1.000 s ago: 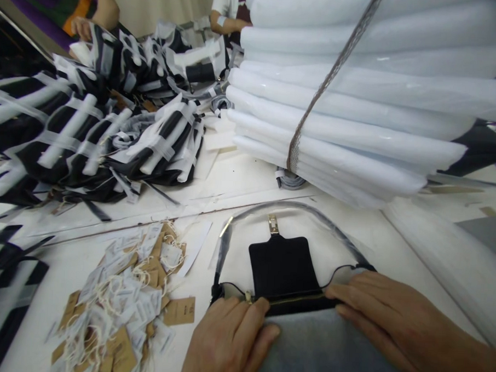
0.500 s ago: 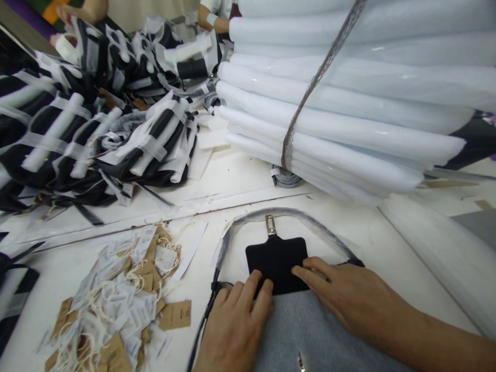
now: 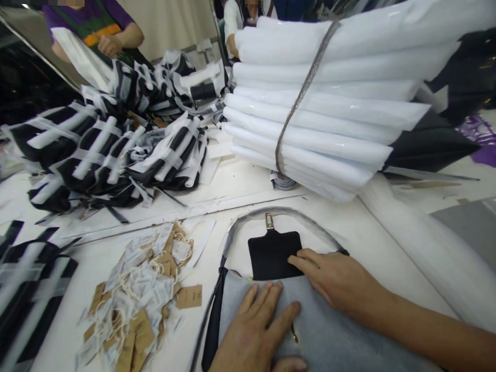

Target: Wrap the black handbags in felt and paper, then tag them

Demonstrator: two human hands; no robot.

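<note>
A handbag with a grey front [image 3: 327,332] lies in front of me, its black flap [image 3: 274,255] folded up and away. The flap ends in a gold-coloured metal clasp [image 3: 269,221], and the wrapped strap [image 3: 288,211] arcs behind it. My left hand [image 3: 253,331] rests flat on the grey front with its fingers spread, beside a small metal fitting [image 3: 294,333]. My right hand [image 3: 334,277] lies over the bag's upper edge, fingers stretched out, fingertips touching the flap's right side. Its thumb is mostly hidden.
Paper tags with strings [image 3: 140,296] lie heaped left of the bag. Black bags with white padding [image 3: 89,151] are piled at back left, with more [image 3: 25,291] at front left. A strapped stack of white wrapped sheets [image 3: 317,107] stands behind. Two people [image 3: 110,37] [image 3: 239,21] are across the table.
My left hand has moved from the flap's lower edge down onto the grey front and spread out. My right hand stays near the flap. The head view has tilted up.
</note>
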